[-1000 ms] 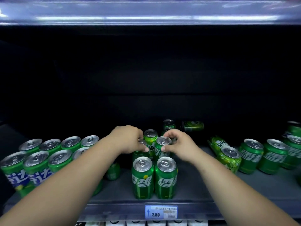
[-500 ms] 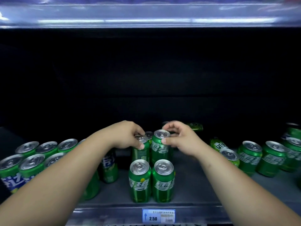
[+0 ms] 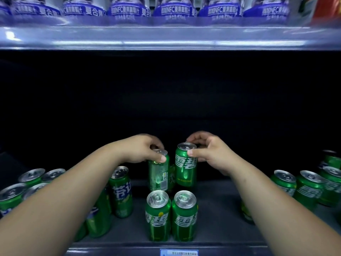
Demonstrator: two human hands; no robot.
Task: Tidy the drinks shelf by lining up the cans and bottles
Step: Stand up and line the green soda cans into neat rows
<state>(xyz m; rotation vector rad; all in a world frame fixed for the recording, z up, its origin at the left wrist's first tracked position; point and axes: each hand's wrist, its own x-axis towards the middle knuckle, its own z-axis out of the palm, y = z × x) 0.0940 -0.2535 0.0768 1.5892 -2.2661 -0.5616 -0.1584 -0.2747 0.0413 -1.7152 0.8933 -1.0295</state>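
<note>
"Green cans, is that what the hands have hold of?"

"Yes, one each. The left hand (image 3: 142, 150) grips the first can (image 3: 158, 175) by its top, thumb on the near side. The right hand (image 3: 208, 154) pinches the rim of the second can (image 3: 185, 167), thumb in front and fingers curled over the back."

"Where do those two stand?"

"Upright, side by side, directly behind the front pair (image 3: 158, 218). That pair is two upright green cans, touching, near the lip of the shelf (image 3: 221, 198). Whether the held cans rest on the shelf or hang just above it, I cannot tell."

"Anything between them?"

"A sliver of another can (image 3: 172, 174) shows in the gap, behind the front pair too."

"And further out?"

"Left of the front pair stands a green can with white lettering (image 3: 120, 191), partly behind the left forearm, and beyond it a cluster of cans (image 3: 33, 175) with their silver tops showing. Right of the front pair, well apart, is a row of green cans (image 3: 310, 189), and one more can (image 3: 246, 213) peeks from behind the right forearm. Below the front pair, a price tag (image 3: 179, 253) sits on the shelf edge. High above, bottles with purple labels (image 3: 175, 10) line the upper shelf (image 3: 166, 37)."
</note>
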